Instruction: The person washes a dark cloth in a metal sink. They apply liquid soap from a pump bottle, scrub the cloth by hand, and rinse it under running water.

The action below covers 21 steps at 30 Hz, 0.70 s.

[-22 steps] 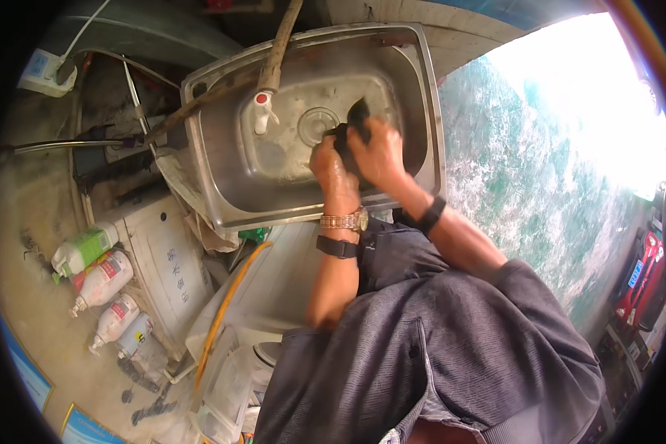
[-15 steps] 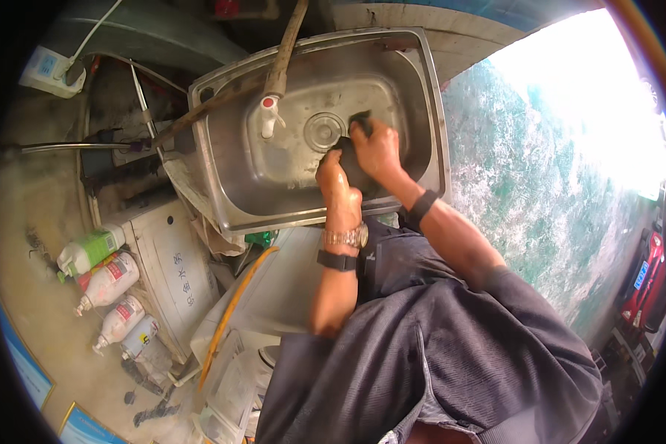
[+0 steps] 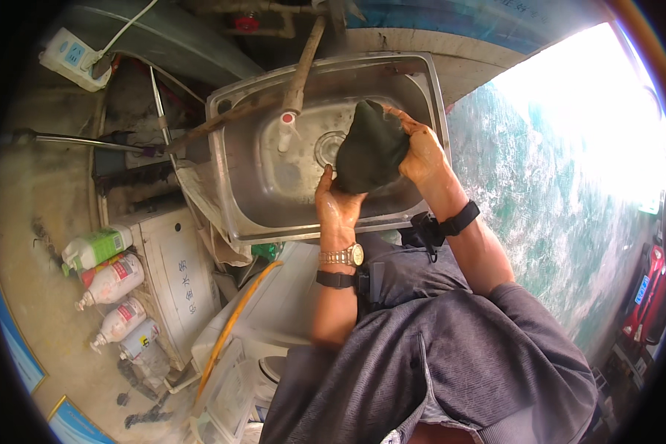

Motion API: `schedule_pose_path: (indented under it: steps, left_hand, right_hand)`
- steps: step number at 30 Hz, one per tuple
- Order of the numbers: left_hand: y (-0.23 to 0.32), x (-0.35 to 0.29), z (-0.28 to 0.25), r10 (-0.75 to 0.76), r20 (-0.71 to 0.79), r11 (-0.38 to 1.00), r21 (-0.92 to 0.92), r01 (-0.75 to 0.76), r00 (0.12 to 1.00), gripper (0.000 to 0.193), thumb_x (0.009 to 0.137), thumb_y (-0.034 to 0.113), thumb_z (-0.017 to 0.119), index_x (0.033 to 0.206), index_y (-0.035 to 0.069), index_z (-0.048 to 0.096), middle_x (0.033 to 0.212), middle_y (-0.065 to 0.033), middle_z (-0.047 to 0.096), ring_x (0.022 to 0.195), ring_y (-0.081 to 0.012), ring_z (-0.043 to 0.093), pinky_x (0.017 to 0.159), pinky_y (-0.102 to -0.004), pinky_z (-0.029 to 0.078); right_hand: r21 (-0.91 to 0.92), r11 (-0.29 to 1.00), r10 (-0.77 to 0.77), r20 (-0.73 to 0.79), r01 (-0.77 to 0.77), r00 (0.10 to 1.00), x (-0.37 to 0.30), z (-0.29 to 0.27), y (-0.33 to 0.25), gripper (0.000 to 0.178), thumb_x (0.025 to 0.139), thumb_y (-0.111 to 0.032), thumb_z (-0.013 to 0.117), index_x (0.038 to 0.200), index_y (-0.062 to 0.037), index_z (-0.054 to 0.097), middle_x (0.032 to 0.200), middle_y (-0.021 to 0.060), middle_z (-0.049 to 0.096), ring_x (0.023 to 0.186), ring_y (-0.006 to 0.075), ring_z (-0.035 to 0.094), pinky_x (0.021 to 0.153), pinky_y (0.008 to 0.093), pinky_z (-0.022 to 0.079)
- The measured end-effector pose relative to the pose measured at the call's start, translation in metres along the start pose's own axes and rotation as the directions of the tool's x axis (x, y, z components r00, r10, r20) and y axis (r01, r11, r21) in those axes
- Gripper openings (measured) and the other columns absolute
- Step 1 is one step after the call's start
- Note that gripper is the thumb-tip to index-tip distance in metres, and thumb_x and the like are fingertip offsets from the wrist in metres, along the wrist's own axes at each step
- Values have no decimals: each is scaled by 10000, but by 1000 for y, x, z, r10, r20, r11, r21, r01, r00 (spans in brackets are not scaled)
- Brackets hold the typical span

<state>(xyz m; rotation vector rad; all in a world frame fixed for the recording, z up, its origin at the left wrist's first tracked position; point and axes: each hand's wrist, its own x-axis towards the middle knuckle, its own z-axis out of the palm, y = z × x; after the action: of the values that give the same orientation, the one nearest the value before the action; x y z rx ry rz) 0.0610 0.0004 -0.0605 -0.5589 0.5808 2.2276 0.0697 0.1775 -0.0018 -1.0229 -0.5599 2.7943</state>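
Note:
A dark green-black cloth [image 3: 370, 152] is spread out above the steel sink [image 3: 263, 211]. My right hand [image 3: 424, 152] grips its right edge, with the fingers bent around it and partly behind it. At the cloth's lower left, my left hand [image 3: 338, 203] holds it from below; the thumb shows, while the other fingers are hidden under the cloth. The skin of both hands looks wet. Left of the cloth, a white tap [image 3: 287, 133] with a red dot points down into the basin. The round drain [image 3: 328, 148] is partly covered by the cloth.
A pipe [image 3: 303, 66] runs to the tap over the sink. Several bottles [image 3: 115, 281] stand at the left beside a white box [image 3: 174, 277]. A yellow hose [image 3: 229, 329] bends near my left forearm. A green-white wall [image 3: 525, 185] rises at the right.
The cloth was bunched low between my hands; now it is raised and spread wide. My right hand has moved right and my left hand has turned palm up beneath it.

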Motion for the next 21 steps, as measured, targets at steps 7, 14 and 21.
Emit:
schedule_pose_path:
  steps: [7, 14, 21]
  left_hand:
    - [-12, -11, 38, -22, 160, 989, -139, 45, 987, 691, 860, 644, 528, 1236, 65, 563, 1130, -118, 633, 1001, -247, 629, 878, -373, 524]
    - [-20, 0, 17, 217, -92, 963, 181, -198, 972, 408, 955, 339, 514, 1184, 4, 558, 1120, -102, 627, 959, -213, 625, 859, -345, 523]
    - [-33, 24, 9, 162, -138, 986, -14, -166, 977, 307, 956, 267, 525, 1133, 26, 595, 1105, -102, 650, 983, -235, 641, 872, -368, 531]
  right_hand:
    - [-554, 827, 8, 176, 92, 984, -55, 13, 41, 287, 840, -187, 702, 1032, -18, 574, 929, 76, 637, 882, 185, 617, 802, 320, 503]
    - [-857, 61, -407, 446, 511, 797, -47, 12, 70, 263, 738, -150, 752, 862, 5, 578, 751, 175, 632, 672, 245, 627, 651, 359, 497]
    - [-895, 410, -414, -10, 177, 910, 68, -47, 41, 300, 828, -272, 674, 896, 19, 651, 813, 137, 685, 710, 239, 653, 667, 350, 512]
